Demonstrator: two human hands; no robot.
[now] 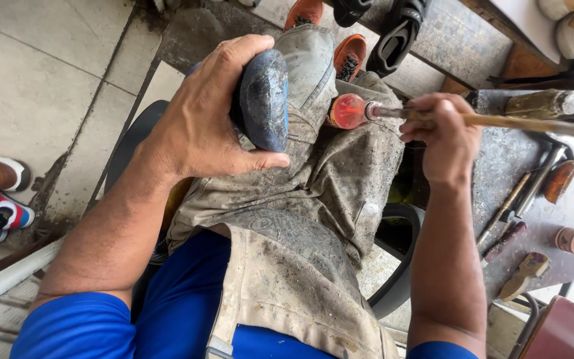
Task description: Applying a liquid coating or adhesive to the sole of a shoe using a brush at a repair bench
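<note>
one shoe (264,100) sole-up, long axis toward knee (307,50)

Pale square floor tiles (41,73) spread at ten o'clock; a grimy grey metal workbench (533,219) stands at three o'clock.

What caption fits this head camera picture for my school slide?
Left hand grips a dark shoe sole on the lap while right hand holds a red-handled tool.

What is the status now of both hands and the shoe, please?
Left hand grips the dark shoe, sole up, on the knee. Right hand holds a thin stick beside a red-capped bottle. Nothing between them.
</note>
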